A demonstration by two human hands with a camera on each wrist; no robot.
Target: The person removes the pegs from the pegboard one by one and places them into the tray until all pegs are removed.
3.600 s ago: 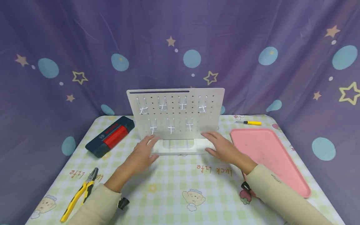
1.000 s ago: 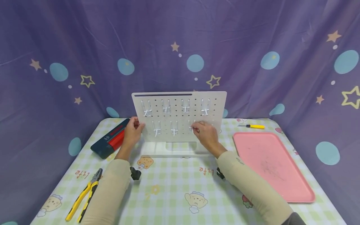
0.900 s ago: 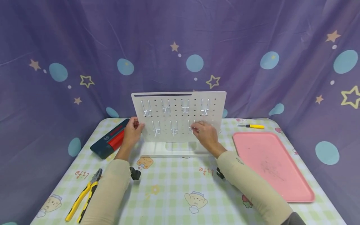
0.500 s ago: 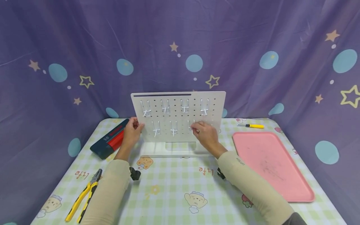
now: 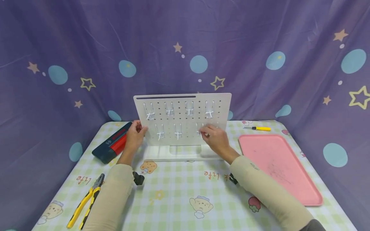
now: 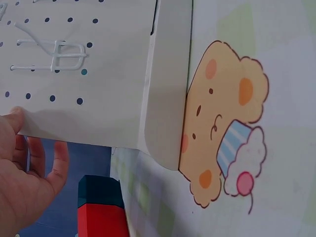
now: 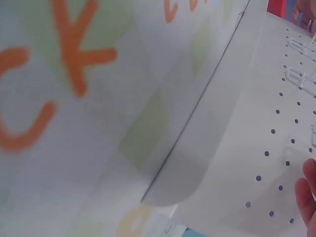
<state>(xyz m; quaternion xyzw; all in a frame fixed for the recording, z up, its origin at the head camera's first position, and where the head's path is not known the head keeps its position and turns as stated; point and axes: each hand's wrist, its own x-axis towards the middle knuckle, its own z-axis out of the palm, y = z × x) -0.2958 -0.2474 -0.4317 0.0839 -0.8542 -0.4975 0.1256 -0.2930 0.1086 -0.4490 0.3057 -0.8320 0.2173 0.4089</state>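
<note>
A white pegboard [image 5: 185, 123] stands upright on its base, with two rows of white wire hooks. My left hand [image 5: 134, 136] grips its left edge; in the left wrist view the thumb of that hand [image 6: 27, 182] lies on the front and the fingers reach behind. My right hand [image 5: 217, 139] pinches the rightmost lower hook [image 5: 198, 131], whose lower part the fingers partly hide. Only the fingertips of the right hand [image 7: 307, 190] show in the right wrist view, in front of the perforated panel.
A dark case with a red band [image 5: 112, 142] lies just left of the board. Yellow-handled pliers [image 5: 88, 199] lie at the front left. On the right are a pink tray [image 5: 271, 157] and a yellow screwdriver [image 5: 258, 128]. A checked cloth [image 5: 173, 195] covers the table.
From in front of the board's base, my left hand has gone to its left edge and my right hand to the hook. Lately the right hand and that hook have shifted slightly right.
</note>
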